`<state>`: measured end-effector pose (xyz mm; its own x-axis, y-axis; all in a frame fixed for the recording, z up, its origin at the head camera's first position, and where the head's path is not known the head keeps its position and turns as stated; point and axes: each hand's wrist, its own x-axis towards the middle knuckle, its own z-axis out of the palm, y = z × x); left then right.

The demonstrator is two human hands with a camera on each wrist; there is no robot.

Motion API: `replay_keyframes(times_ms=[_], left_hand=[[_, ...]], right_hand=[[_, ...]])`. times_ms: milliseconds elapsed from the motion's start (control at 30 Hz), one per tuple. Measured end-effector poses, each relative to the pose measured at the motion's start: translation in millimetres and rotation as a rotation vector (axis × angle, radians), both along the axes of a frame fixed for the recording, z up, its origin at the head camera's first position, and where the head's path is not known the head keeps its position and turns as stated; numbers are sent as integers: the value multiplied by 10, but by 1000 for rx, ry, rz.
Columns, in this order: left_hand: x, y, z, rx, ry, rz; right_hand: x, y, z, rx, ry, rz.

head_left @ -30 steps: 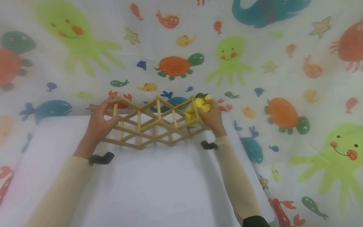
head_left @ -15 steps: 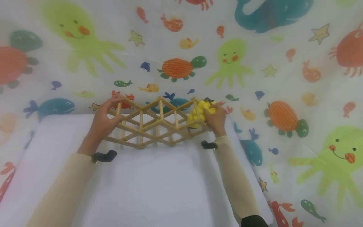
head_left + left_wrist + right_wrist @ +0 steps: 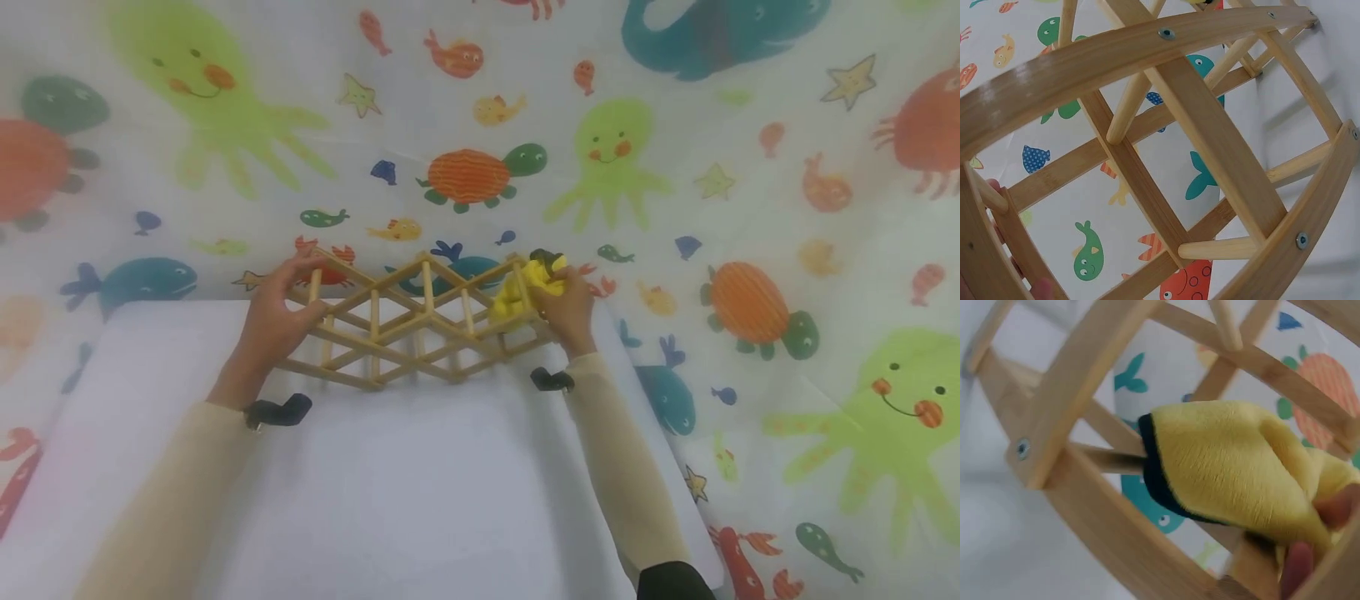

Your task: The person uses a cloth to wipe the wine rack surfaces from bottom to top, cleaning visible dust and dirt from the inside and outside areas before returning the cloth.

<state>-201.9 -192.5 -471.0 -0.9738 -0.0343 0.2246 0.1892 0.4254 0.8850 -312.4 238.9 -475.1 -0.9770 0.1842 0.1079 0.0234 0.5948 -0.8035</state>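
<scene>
A folding wooden wine rack (image 3: pixel 426 320) of crossed slats and round dowels stands on the white table. My left hand (image 3: pixel 266 321) grips its left end, thumb on the near side and fingers behind. In the left wrist view, fingertips (image 3: pixel 1041 289) show at the end slat. My right hand (image 3: pixel 570 310) holds a bunched yellow cloth (image 3: pixel 1222 465) with dark edging against the rack's right end. In the right wrist view, the cloth lies over a dowel between the slats, and part of the hand is hidden behind a slat.
The white table (image 3: pixel 420 492) extends in front of the rack. Right behind it hangs a curtain (image 3: pixel 465 108) printed with sea animals, which also runs along the table's right side. Black wrist straps (image 3: pixel 277 410) are on both arms.
The yellow cloth and right hand shift slightly down and then back up at the rack's right end, and the cloth's bunching changes. The left hand keeps its grip, and the rack stays in place.
</scene>
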Motion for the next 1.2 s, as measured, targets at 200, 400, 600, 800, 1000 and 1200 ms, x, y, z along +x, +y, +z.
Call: replay_keyframes(times_ms=[200, 400, 600, 800, 1000, 1200], left_hand=[[5, 3, -10, -24, -7, 19], [-1, 40, 1, -46, 1, 11], [-15, 33, 13, -37, 3, 0], [-51, 33, -23, -22, -14, 5], [-61, 47, -37, -11, -13, -2], [-62, 36, -32, -16, 16, 3]], right_hand=[[36, 151, 21, -64, 47, -225], [84, 424, 137, -96, 343, -429], [67, 535, 291, -122, 626, -369], [57, 403, 169, 15, 514, -120], [33, 280, -31, 45, 379, 117], [38, 339, -39, -48, 245, 281]])
